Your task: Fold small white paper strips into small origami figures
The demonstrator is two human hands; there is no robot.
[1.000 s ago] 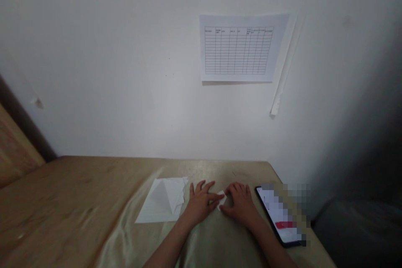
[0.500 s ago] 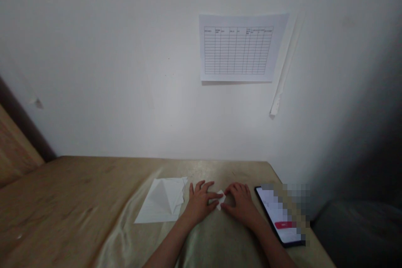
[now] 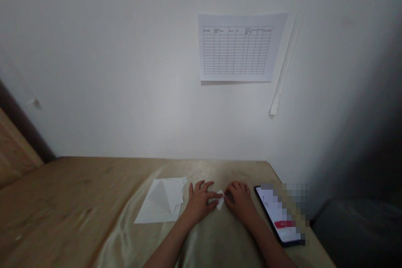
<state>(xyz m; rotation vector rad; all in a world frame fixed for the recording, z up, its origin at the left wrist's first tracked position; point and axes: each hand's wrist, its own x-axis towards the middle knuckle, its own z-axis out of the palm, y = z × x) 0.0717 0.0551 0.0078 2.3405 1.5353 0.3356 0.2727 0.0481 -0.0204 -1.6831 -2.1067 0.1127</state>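
Observation:
A small piece of folded white paper [image 3: 220, 204] lies on the cloth between my two hands. My left hand [image 3: 201, 200] has its fingers spread, with the index fingertip resting on the paper and the thumb at its lower left edge. At the paper's right corner, my right hand [image 3: 239, 197] brings thumb and index finger together in a pinch, its other fingers curled. Part of the paper is hidden under the fingertips. Left of my left hand is a stack of white paper sheets [image 3: 149, 207], with a folded triangular piece on top.
A phone [image 3: 270, 213] with a lit screen lies right of my right forearm, partly pixelated. The table has a gold-brown cloth [image 3: 78, 201] with wrinkles. A printed table sheet [image 3: 235, 50] hangs on the white wall behind. Something dark [image 3: 354, 230] stands beyond the table's right edge.
My right thumb has moved up and closed toward the index finger at the paper's right corner. The left hand has stayed in place on the paper.

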